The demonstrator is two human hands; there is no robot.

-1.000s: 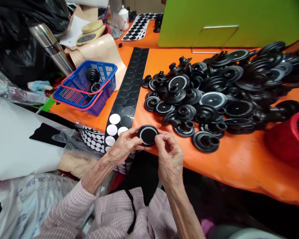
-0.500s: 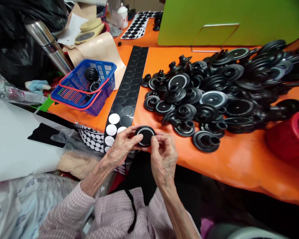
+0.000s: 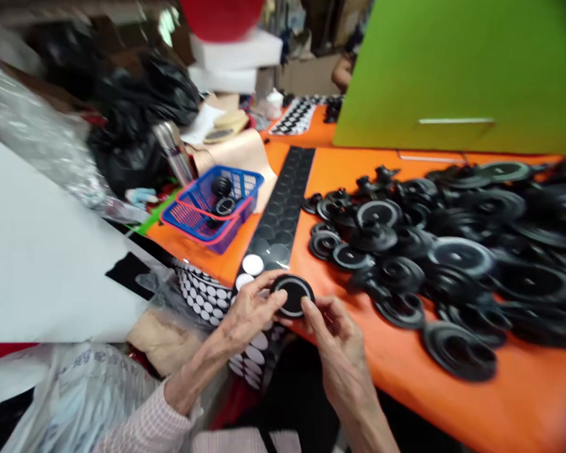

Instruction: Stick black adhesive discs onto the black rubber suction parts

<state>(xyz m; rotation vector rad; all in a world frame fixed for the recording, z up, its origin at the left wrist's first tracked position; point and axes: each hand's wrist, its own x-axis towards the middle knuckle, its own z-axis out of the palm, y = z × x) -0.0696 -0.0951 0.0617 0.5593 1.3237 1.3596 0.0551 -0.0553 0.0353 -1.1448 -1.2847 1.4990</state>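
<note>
A black round disc (image 3: 293, 299) with a pale ring near its rim is held over the table's front edge. My left hand (image 3: 253, 309) is closed on its left side, the thumb lying on the face. At the opposite side, my right hand (image 3: 338, 333) grips the rim with the thumb on top and fingers partly hidden behind. Just left of the disc runs a black strip of round stickers (image 3: 283, 211), where a few bare white circles (image 3: 252, 264) show. To the right lies a pile of similar black round parts (image 3: 400, 274), some with knobbed stems.
A blue basket (image 3: 192, 234) with a pink handle holds a few black parts at the left. A green board (image 3: 453, 69) stands behind the pile. Sheets of white dots (image 3: 202, 292) hang off the front edge. Part of another person's arm (image 3: 342, 72) shows at the back.
The view has swung up and left, so the scene sits lower and further right. The disc stays in both hands. My right thumb has straightened onto the disc's edge.
</note>
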